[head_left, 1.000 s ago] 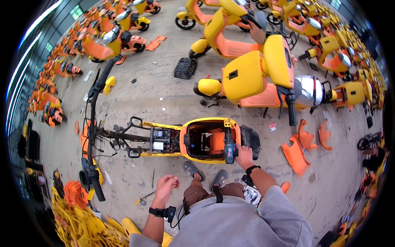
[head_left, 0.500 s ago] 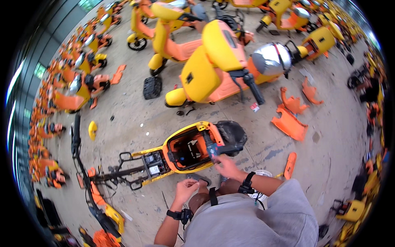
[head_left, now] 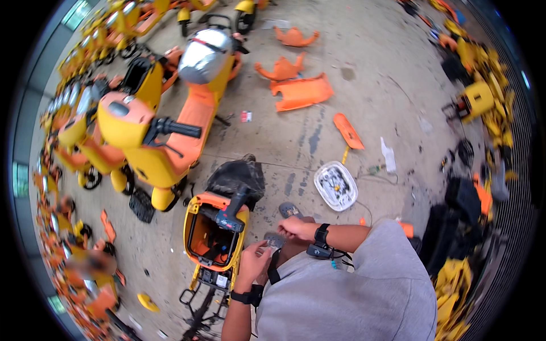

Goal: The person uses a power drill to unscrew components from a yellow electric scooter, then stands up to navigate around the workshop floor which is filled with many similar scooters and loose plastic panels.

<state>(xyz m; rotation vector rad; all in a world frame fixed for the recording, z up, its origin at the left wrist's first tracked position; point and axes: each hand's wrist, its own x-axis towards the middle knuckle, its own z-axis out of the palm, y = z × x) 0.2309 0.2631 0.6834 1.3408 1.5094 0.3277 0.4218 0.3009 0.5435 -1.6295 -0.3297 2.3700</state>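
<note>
My left hand [head_left: 256,262] is in front of my lap, its fingers pinched together. Whatever may be between them is too small to make out. My right hand [head_left: 294,228] is closed above my knee, its fingers curled in and their contents hidden. Left of both hands, a cordless drill [head_left: 230,215] lies across the rim of the open storage bucket [head_left: 187,233] of a stripped yellow scooter. Neither hand touches the drill. A black seat [head_left: 236,179] tilts back at the bucket's far end. Dark parts show inside the bucket.
A white basin [head_left: 318,183] holding small dark parts stands right of my feet. Orange panels [head_left: 301,92] lie on the concrete floor farther off. A yellow and orange scooter [head_left: 196,122] stands ahead left, a black crate [head_left: 141,206] beside it. Yellow parts [head_left: 455,295] are piled at right.
My right hand has come away from the drill, which is now left on the bucket rim. The view has swung right, bringing the basin and the piles at right into fuller sight.
</note>
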